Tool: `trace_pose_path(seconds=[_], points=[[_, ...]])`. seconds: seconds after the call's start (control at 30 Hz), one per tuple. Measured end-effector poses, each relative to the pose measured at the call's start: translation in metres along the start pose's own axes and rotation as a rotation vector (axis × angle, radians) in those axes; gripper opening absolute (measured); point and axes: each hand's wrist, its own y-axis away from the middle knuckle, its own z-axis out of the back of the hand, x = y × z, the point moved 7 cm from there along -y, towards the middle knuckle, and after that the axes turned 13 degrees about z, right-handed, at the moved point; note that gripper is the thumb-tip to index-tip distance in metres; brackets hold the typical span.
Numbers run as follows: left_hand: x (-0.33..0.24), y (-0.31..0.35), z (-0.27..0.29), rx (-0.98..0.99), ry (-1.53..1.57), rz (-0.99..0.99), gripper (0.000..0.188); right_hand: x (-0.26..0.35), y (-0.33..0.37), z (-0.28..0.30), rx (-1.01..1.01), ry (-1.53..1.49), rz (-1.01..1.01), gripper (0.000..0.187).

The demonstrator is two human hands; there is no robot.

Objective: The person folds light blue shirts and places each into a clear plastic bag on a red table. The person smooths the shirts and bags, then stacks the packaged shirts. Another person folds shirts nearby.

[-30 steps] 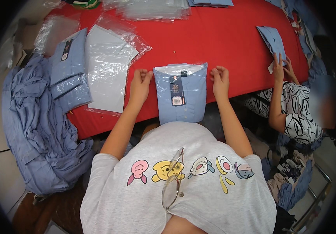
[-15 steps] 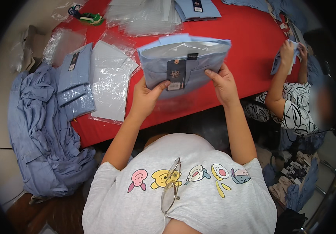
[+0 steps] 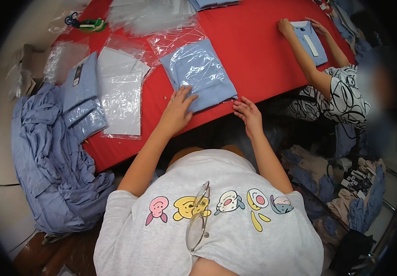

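Nearest the camera, a pair of glasses [image 3: 197, 221] hangs from the collar of the person's grey cartoon-print shirt. Beyond it both forearms reach to the near edge of the red counter [image 3: 263, 50]. The left hand [image 3: 178, 110] lies flat, fingers spread, pressing on the near corner of a folded light-blue shirt in a clear plastic bag [image 3: 201, 73]. The right hand [image 3: 248, 114] sits at the counter's edge just beside the bag's near right corner, fingers loosely curled and holding nothing; whether its fingertips touch the plastic cannot be told. The bagged shirt lies flat on the counter, turned at a slant.

To the left, a flat clear bag with a white sheet [image 3: 122, 94] lies beside a small stack of folded blue shirts [image 3: 81, 99]. A heap of loose blue garments [image 3: 46, 161] hangs off the counter's left end. Farther back lie more empty clear bags [image 3: 152, 16] and a tape dispenser [image 3: 88, 24]. At the far right, another person's hands [image 3: 283, 25] rest on a folded blue shirt [image 3: 310, 40].
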Motion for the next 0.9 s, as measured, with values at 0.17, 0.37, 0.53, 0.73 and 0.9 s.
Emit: trace_pose_path(seconds=[0.17,0.37,0.53,0.73,0.9], points=[[-0.04,-0.028,-0.026,-0.148,-0.203,-0.1,0.073,0.0,-0.011,-0.027,0.039,0.168,0.008,0.051],[-0.016,-0.054,-0.042,-0.198,-0.239,-0.136,0.062,-0.004,-0.026,-0.05,0.098,0.178,-0.09,0.042],[-0.016,-0.064,-0.02,-0.208,-0.043,-0.056,0.047,-0.001,-0.002,-0.075,0.07,0.021,-0.107,0.027],[-0.024,-0.066,-0.015,-0.204,-0.09,-0.06,0.047,-0.016,-0.023,-0.093,0.044,0.05,-0.127,0.016],[-0.04,-0.06,-0.02,-0.332,-0.36,-0.174,0.047,-0.028,-0.025,-0.096,0.121,0.07,-0.085,0.015]])
